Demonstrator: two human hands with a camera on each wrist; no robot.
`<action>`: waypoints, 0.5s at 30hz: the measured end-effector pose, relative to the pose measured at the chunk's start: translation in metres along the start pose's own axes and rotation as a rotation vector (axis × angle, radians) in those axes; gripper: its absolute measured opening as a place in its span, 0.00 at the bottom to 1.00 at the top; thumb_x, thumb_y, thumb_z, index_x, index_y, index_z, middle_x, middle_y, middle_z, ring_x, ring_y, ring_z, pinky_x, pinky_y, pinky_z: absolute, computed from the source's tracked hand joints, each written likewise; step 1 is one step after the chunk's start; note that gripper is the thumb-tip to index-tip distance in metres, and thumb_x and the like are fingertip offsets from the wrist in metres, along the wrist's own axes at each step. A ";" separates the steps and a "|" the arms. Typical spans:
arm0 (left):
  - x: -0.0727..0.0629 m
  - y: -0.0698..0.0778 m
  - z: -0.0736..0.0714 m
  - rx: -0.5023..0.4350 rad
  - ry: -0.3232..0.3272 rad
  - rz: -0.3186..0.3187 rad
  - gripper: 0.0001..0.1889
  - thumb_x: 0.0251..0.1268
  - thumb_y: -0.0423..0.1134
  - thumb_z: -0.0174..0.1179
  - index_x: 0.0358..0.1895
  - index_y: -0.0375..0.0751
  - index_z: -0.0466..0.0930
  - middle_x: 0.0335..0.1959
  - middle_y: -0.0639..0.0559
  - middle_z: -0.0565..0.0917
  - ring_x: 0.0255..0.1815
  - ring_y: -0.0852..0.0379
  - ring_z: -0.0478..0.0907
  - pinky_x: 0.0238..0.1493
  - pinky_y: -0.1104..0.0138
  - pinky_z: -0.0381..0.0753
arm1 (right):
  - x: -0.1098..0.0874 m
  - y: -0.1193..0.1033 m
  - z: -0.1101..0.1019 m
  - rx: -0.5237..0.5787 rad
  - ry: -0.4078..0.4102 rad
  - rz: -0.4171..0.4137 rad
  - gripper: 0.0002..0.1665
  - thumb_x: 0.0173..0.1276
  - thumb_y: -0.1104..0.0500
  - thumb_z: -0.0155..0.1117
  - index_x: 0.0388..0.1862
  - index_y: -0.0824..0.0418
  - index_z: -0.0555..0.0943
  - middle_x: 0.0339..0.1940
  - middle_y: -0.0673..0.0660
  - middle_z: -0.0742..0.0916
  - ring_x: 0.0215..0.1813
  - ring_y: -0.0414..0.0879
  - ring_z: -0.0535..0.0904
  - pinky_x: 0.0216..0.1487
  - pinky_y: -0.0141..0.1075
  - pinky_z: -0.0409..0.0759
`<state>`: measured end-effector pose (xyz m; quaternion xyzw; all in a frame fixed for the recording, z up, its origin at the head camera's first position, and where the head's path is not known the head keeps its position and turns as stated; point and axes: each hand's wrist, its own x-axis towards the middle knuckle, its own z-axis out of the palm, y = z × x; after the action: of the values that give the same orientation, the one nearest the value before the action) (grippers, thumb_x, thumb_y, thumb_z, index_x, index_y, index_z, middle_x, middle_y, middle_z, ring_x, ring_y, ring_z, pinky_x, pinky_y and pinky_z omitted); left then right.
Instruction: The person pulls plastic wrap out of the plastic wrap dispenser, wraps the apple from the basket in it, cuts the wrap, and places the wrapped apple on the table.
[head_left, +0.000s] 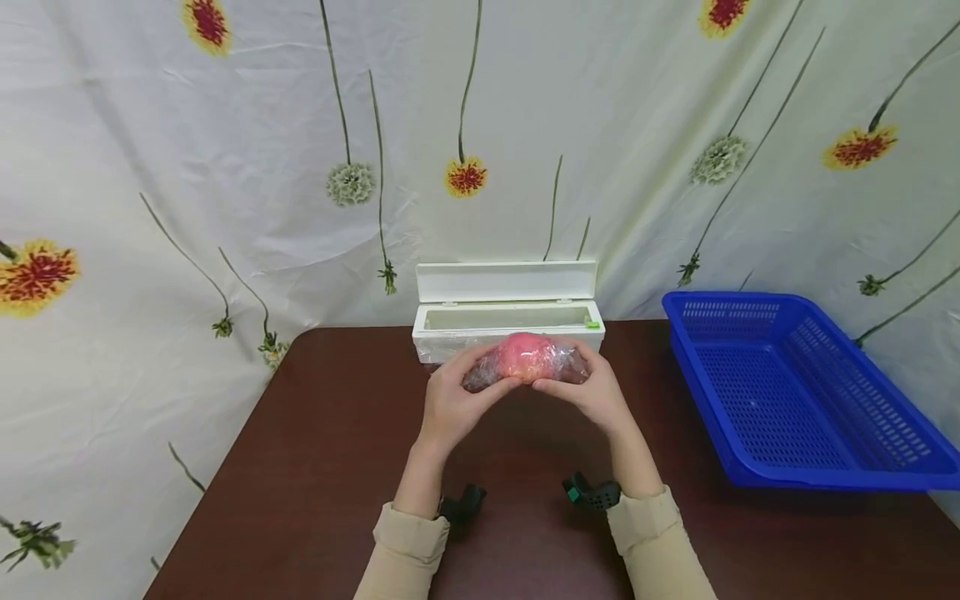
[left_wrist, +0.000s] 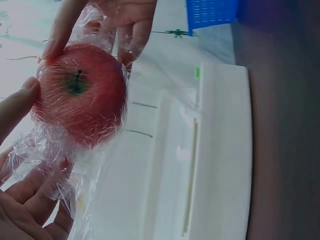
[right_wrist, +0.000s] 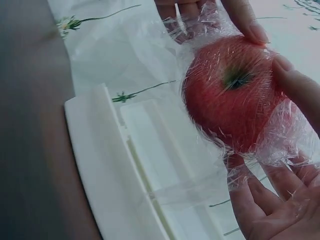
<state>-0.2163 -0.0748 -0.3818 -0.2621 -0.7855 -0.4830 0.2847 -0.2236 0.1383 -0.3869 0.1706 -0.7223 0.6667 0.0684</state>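
Note:
A red apple (head_left: 525, 357) is covered in clear plastic wrap (left_wrist: 47, 150), which bunches out at both sides of the fruit. My left hand (head_left: 459, 398) holds the wrapped apple from the left, its thumb on the near side and its fingers under the bunched film. From the right, my right hand (head_left: 592, 392) grips the other bunched end, thumb tip close to the left one. In both wrist views the stem end of the apple (right_wrist: 232, 92) shows through the film. Just behind the hands stands a white wrap dispenser box (head_left: 510, 315) with its lid raised.
On the right of the dark brown table (head_left: 337, 467) sits a blue plastic basket (head_left: 765, 400) with slotted walls. A green slider (head_left: 592, 324) is at the dispenser's right end. A flower-printed white cloth (head_left: 300, 125) hangs behind the table.

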 end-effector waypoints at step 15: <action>0.009 0.022 0.000 -0.087 0.037 -0.047 0.28 0.39 0.35 0.77 0.50 0.36 0.81 0.47 0.43 0.83 0.49 0.48 0.78 0.50 0.54 0.77 | -0.001 -0.015 -0.008 0.006 -0.006 -0.072 0.36 0.52 0.71 0.72 0.61 0.63 0.71 0.56 0.61 0.77 0.54 0.50 0.73 0.51 0.37 0.77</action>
<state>-0.2076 -0.0649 -0.3628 -0.2466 -0.7642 -0.5281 0.2762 -0.2183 0.1453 -0.3728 0.1987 -0.7138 0.6656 0.0894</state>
